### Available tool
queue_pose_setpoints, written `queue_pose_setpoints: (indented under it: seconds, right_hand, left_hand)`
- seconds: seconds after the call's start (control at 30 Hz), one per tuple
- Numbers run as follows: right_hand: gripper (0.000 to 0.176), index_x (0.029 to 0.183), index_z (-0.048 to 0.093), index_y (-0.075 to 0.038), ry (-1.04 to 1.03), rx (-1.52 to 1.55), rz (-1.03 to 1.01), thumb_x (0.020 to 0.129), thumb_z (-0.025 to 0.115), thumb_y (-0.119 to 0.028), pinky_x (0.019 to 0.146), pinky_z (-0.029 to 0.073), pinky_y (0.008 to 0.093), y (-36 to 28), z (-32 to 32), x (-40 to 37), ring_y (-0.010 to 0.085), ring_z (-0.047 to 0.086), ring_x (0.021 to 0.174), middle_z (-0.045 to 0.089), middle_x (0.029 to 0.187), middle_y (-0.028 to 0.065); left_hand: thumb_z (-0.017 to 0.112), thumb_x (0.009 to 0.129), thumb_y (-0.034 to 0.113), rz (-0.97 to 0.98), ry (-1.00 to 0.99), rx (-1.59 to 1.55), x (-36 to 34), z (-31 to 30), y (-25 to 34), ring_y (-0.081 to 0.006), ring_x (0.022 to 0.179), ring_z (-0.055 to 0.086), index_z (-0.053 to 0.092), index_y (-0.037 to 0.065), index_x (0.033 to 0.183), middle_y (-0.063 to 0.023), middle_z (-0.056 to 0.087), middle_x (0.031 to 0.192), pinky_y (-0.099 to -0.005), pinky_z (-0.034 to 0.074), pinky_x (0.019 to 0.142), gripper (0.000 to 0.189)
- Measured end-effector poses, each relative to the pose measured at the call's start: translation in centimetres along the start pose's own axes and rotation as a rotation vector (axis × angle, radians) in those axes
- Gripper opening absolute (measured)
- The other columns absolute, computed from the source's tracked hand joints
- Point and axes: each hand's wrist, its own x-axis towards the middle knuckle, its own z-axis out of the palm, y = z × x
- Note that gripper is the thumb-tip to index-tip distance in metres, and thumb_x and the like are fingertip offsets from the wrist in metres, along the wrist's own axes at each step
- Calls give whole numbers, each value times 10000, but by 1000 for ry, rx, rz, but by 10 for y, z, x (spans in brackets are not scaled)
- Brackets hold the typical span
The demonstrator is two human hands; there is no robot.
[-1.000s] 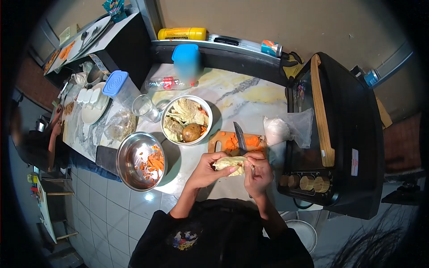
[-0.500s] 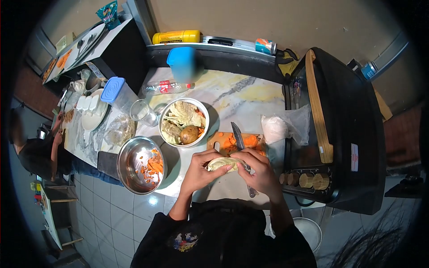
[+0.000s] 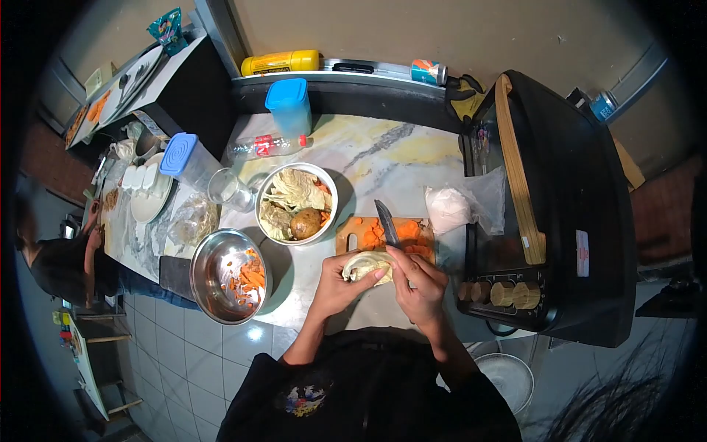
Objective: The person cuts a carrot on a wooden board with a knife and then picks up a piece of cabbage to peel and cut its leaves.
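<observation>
My left hand (image 3: 336, 287) is closed around a pale, curled cabbage piece (image 3: 366, 264), thumb across its front. Fingers of my right hand (image 3: 420, 286) pinch the same piece at its right edge. Both hands are above the near side of an orange-brown cutting board (image 3: 349, 227) that carries orange carrot pieces (image 3: 412, 231). A dark-bladed knife (image 3: 386, 220) lies over the board, its lower end hidden by my right hand. Left of the board, a white bowl (image 3: 333, 214) contains cabbage leaves (image 3: 300, 188), a brown potato (image 3: 305, 223) and carrot bits.
A steel bowl (image 3: 197, 274) with carrot scraps stands at the counter's front edge. A bag of white powder (image 3: 449, 208) sits beside a black oven (image 3: 574, 214). A glass (image 3: 230, 190), bottle (image 3: 269, 146) and blue-lidded containers stand behind. Another person (image 3: 66, 261) is at far left.
My right hand has turned and shifted slightly along the cabbage piece, which is now tilted more upright. The knife's handle end, visible earlier below my right hand, is now hidden. The view has shifted slightly.
</observation>
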Motion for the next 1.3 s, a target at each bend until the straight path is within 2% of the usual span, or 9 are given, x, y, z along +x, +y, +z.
queue_pose_setpoints:
  seconds: [0.37,0.53,0.7,0.77,0.97,1.03,1.07,1.17,1.3]
  right_hand:
    - [164,1001,652,81,120,334,471,925,576,-42,655,490,218,38,26,10,103,615,687,669,784,85]
    - [177,990,654,81,-28,506,620,911,598,-68,610,503,234,63,64,32,115,645,665,678,746,99]
    - [152,913,663,55,-119,491,531,885,605,-83,541,475,269,86,111,58,141,630,566,665,673,106]
    - [173,873,670,41,-216,273,568,861,618,-124,512,457,308,91,122,71,171,622,522,631,597,135]
    - [254,792,640,55,-336,101,435,860,600,-187,536,454,407,85,138,113,359,615,549,598,593,214]
    - [266,861,638,48,-403,156,349,873,604,-215,589,464,422,84,139,118,385,624,620,609,637,221]
    - [296,977,622,36,-496,82,396,902,589,-248,654,473,425,85,136,120,388,632,748,631,777,241]
    - [335,1056,597,32,-315,-25,246,927,561,-275,705,471,432,79,107,107,403,609,818,624,902,256]
    - [360,1236,554,-31,-676,527,230,887,633,-77,706,482,242,59,43,74,115,586,841,582,1116,87]
  left_hand:
    - [707,833,21,-10,120,-118,-5,-15,-34,-82,826,602,674,-46,998,-60,678,906,-230,483,729,181]
    - [713,823,13,15,232,-124,-10,-20,-41,-104,843,611,669,-58,991,-80,672,929,-242,483,747,188]
    - [717,806,-7,118,286,-31,-14,-30,-40,-144,879,615,663,-73,1011,-122,662,958,-257,478,774,222]
    - [717,801,-14,160,296,-13,-16,-32,-40,-158,890,617,669,-69,1022,-140,665,969,-260,477,782,233]
    - [723,800,-3,146,334,1,-14,-38,-40,-153,879,620,679,-68,1012,-144,672,971,-259,482,771,226]
    - [724,801,-1,125,332,-5,-13,-38,-41,-152,872,620,678,-71,1012,-143,672,966,-259,484,763,227]
    - [723,802,1,113,341,-10,-12,-39,-41,-150,866,619,676,-72,1015,-141,672,962,-259,485,759,230]
    - [723,802,1,98,351,1,-7,-40,-39,-148,857,616,675,-74,1018,-136,671,957,-259,486,754,234]
    - [727,797,-3,100,324,49,-2,-38,-38,-147,853,613,677,-69,1019,-130,671,956,-256,485,752,237]
